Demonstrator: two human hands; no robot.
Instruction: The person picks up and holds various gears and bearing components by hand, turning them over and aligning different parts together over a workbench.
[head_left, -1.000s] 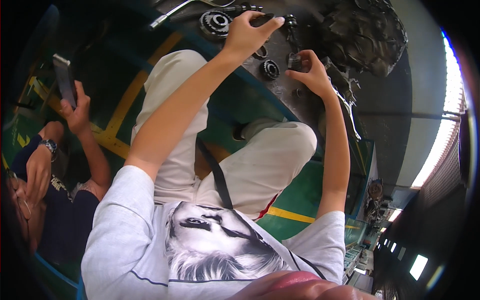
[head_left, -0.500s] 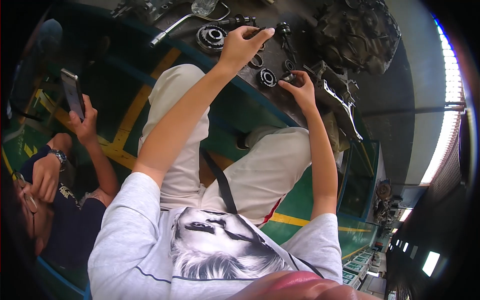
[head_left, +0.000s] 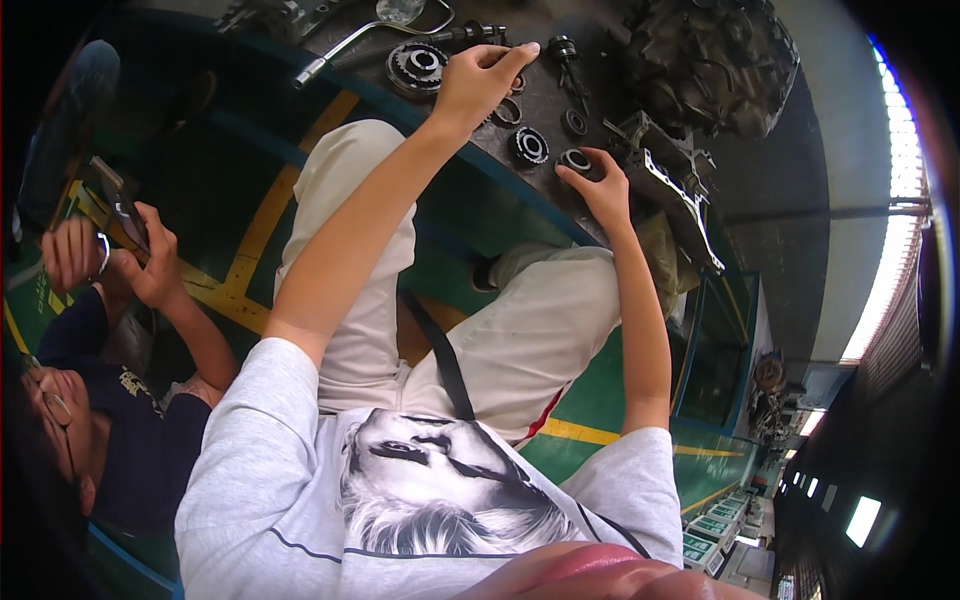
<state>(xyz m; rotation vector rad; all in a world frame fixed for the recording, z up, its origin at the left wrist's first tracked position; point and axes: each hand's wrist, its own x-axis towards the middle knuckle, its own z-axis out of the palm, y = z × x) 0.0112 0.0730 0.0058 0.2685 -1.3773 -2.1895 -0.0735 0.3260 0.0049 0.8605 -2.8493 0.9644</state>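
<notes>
My left hand [head_left: 478, 82] is over the bench with thumb and fingertips pinched together. Whatever lies between them is too small or hidden to make out. Close by it are a large toothed gear [head_left: 417, 66] and metal rings [head_left: 507, 112]. My right hand [head_left: 600, 186] has its thumb and fingers round a small ring-shaped bearing [head_left: 575, 160] near the bench edge. Left of that bearing lies a black gear with a bright inner ring [head_left: 529, 147]. Another dark ring [head_left: 573, 122] lies just beyond. A shaft with a round head [head_left: 566, 65] rests farther back.
A big dark gearbox casing [head_left: 710, 65] stands at the back right, with a light metal housing part [head_left: 670, 175] before it. A long-handled socket wrench [head_left: 350, 42] lies at the left. Another person, holding a phone [head_left: 122, 205], is at my left.
My left hand has shifted slightly left and its fingers have drawn closer. The bearing at my right hand now shows its face upward. The other person's phone and hands have moved.
</notes>
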